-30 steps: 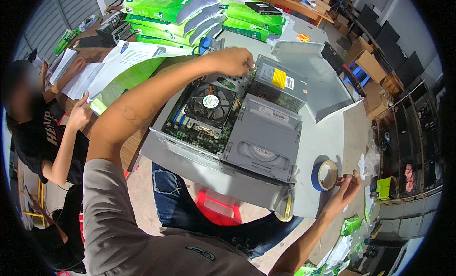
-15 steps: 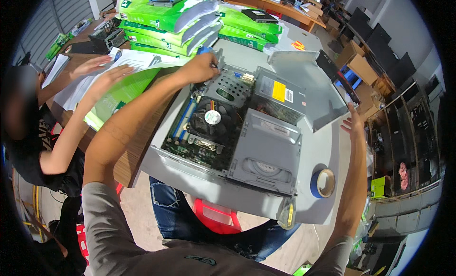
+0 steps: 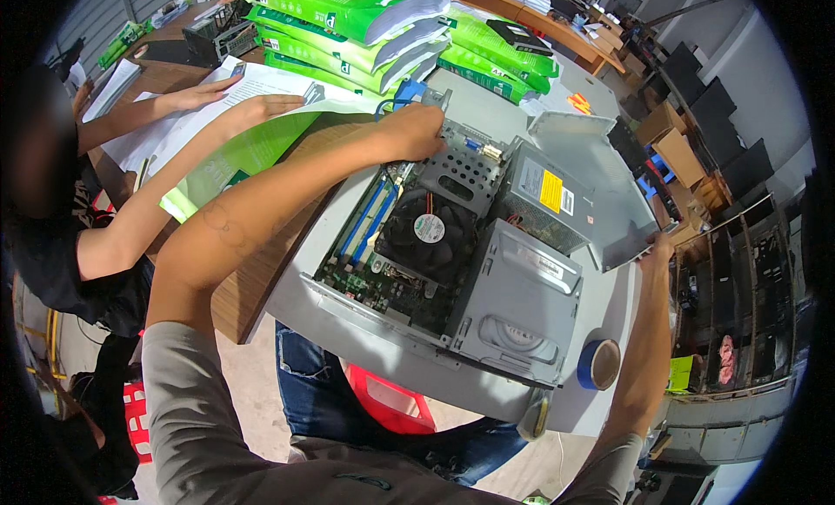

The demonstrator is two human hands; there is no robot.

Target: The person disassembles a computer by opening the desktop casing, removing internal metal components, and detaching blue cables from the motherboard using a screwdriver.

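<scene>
An opened desktop computer case point(image 3: 522, 296) lies before me, with a black round fan point(image 3: 429, 229), a silver drive bay cover and a power supply point(image 3: 548, 192) bearing a yellow label. My left hand point(image 3: 409, 133) is closed at the far left corner of the case, beside its upright metal edge; its fingertips are partly hidden. A blue item point(image 3: 405, 93) sits just behind that hand. To the right of the power supply leans a grey metal cover panel point(image 3: 600, 187). At its near right corner, my right hand point(image 3: 658, 247) has its fingers closed round the edge.
A blue tape roll point(image 3: 599, 364) rests near the table's right edge. Green paper packs point(image 3: 348, 35) are piled at the back. On the left, another person's arms point(image 3: 191, 140) reach over papers and a green wrapper point(image 3: 239, 161). Shelves point(image 3: 748, 287) stand at the right.
My right hand has gone from spread fingers beside the cover panel to closing on its corner. My left hand stays at the case corner. The view has shifted, so the scene sits further right.
</scene>
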